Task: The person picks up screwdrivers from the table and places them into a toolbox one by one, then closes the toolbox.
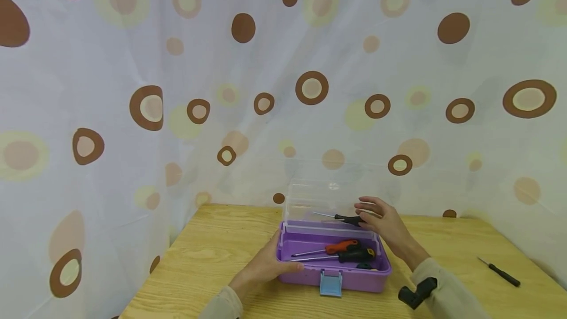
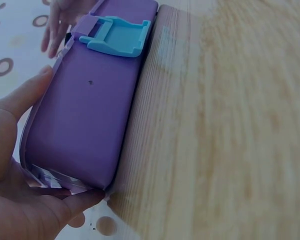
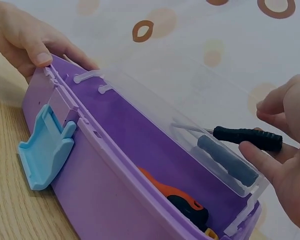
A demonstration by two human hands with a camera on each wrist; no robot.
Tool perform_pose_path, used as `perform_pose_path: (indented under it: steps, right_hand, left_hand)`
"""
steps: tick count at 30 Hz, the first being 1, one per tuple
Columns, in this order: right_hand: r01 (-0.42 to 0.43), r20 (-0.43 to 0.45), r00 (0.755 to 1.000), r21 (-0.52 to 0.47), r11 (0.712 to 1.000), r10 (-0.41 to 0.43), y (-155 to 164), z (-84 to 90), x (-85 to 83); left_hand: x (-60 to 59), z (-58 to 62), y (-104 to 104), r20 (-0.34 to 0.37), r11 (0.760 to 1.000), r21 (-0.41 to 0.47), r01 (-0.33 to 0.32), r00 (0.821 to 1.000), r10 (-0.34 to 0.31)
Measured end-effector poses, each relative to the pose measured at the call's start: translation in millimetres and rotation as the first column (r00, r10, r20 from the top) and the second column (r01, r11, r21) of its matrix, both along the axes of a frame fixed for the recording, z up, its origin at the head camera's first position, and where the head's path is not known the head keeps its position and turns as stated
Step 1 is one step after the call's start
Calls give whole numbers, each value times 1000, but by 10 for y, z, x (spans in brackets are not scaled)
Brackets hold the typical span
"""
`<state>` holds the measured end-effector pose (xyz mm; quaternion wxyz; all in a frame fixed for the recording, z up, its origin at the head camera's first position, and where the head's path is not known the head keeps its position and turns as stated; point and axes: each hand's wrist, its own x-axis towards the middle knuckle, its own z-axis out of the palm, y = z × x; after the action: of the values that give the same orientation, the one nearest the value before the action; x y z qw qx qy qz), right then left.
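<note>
**Two hands at the open purple box, one screwdriver being held over its back edge**

Two hands are working at the purple box (image 1: 336,272), which is sitting near the middle of the table (image 1: 212,255) with its clear lid (image 1: 328,196) standing open toward the far edge and its blue latch (image 1: 330,282) facing the near edge. The left hand (image 1: 266,267) is bracing the box's left end wall, fingers lying relaxed against it and gripping nothing. The right hand (image 1: 383,223) is pinching the handle of a black screwdriver (image 1: 347,219), fingers curled round it, at the box's back right corner.

That screwdriver is lying roughly level, long axis parallel to the box's length, shaft pointing left from the grip. Inside, an orange screwdriver (image 1: 341,247) and a black-and-yellow one (image 1: 354,255) are lying the same way. A further small screwdriver (image 1: 500,272) is lying near the table's right edge, well apart and nearer the right hand.
</note>
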<state>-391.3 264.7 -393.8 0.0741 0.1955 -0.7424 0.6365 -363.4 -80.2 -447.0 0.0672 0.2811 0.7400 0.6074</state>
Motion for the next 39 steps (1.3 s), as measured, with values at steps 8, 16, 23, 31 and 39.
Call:
perform_pose_path:
  steps: [8, 16, 23, 31, 39]
  right_hand:
    - [-25, -11, 1000, 9, 1000, 25, -21, 29, 9]
    - [17, -2, 1000, 37, 999, -17, -27, 51, 41]
    - [34, -11, 999, 47, 998, -33, -12, 72, 66]
    - [37, -7, 999, 34, 999, -37, 17, 70, 86]
    - [24, 5, 1000, 23, 999, -24, 99, 94, 112]
  left_hand:
    - [-16, 3, -3, -27, 1000, -21, -9, 1000, 9]
    - [-14, -1, -2, -26, 999, -38, -12, 1000, 11]
    - [7, 20, -7, -7, 1000, -21, -4, 1000, 3]
    - [2, 28, -3, -19, 1000, -27, -4, 1000, 3]
    - [-20, -6, -3, -31, 999, -32, -5, 1000, 4]
